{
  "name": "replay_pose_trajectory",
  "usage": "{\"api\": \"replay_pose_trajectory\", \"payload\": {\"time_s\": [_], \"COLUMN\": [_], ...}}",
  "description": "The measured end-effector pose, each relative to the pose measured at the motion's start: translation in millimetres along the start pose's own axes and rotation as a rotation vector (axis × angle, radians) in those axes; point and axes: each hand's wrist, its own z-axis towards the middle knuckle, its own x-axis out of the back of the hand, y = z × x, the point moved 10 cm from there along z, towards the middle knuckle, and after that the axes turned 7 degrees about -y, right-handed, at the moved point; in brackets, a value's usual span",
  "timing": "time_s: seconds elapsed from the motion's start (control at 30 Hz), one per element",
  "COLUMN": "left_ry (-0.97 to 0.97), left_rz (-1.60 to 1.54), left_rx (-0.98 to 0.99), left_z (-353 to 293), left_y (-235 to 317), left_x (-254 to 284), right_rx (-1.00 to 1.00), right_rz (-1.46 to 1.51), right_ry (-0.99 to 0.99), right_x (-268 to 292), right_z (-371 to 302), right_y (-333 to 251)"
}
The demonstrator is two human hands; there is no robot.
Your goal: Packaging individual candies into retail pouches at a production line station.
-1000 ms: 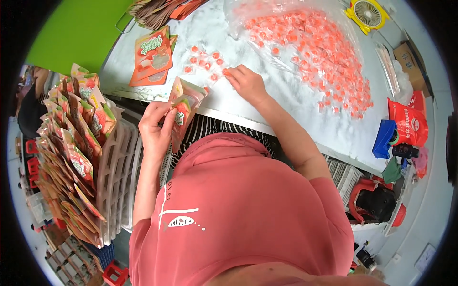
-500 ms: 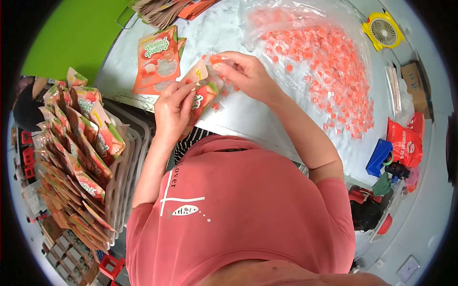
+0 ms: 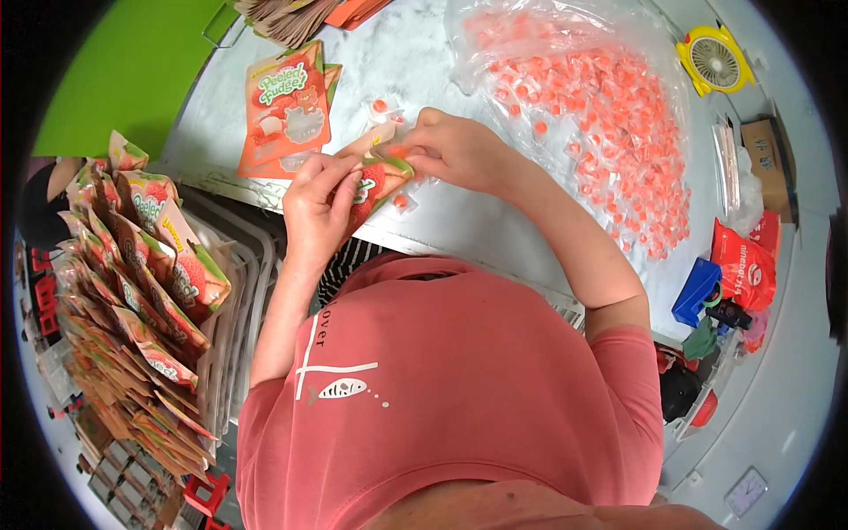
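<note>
My left hand [image 3: 318, 196] is closed on the side of a red and green candy pouch [image 3: 378, 187], held tilted over the table's near edge. At the pouch's mouth, my right hand [image 3: 452, 148] pinches a small red candy in a clear wrapper [image 3: 400, 153]. Its fingertips partly cover the candy, so I cannot tell how far inside it is. Close by on the table lie a few loose wrapped candies [image 3: 380, 106]. To the left of these, an orange pouch [image 3: 284, 97] lies flat on top of others.
A large heap of wrapped red candies [image 3: 618, 132] spreads from a clear plastic bag [image 3: 565, 19] on the right. Filled pouches [image 3: 146, 265] pack a white crate [image 3: 238, 309] at my left. Flat pouches [image 3: 283, 18] are stacked at the back. A yellow fan [image 3: 714, 60] stands far right.
My right hand has come down from above the pouch to its mouth, carrying the candy. The left hand keeps its hold on the pouch. The whole view has shifted slightly.
</note>
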Motion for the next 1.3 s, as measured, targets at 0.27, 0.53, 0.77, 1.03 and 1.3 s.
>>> {"api": "replay_pose_trajectory", "payload": {"time_s": [0.27, 0.53, 0.77, 1.03, 1.3], "left_ry": [-0.012, -0.020, -0.004, 0.004, 0.014], "left_rz": [-0.015, 0.005, 0.009, -0.020, -0.024], "left_rx": [-0.049, -0.074, -0.013, -0.038, -0.021], "left_z": [-2.4, -1.0, -1.5, -3.4, -0.9], "left_y": [-3.0, 6.8, 4.2, 6.5, 2.8], "left_x": [-8.0, -12.3, -8.1, -8.5, -7.4], "right_rx": [-0.205, -0.082, -0.051, 0.107, -0.122], "right_rz": [0.361, 0.703, 0.551, 0.280, 1.385], "right_ry": [-0.091, 0.376, 0.518, 0.651, 0.451], "right_x": [-0.4, -4.3, 5.9, 21.7, -4.1], "right_z": [14.9, 21.2, 10.8, 3.2, 12.9], "right_y": [17.0, 27.2, 19.5, -0.2, 15.2]}}
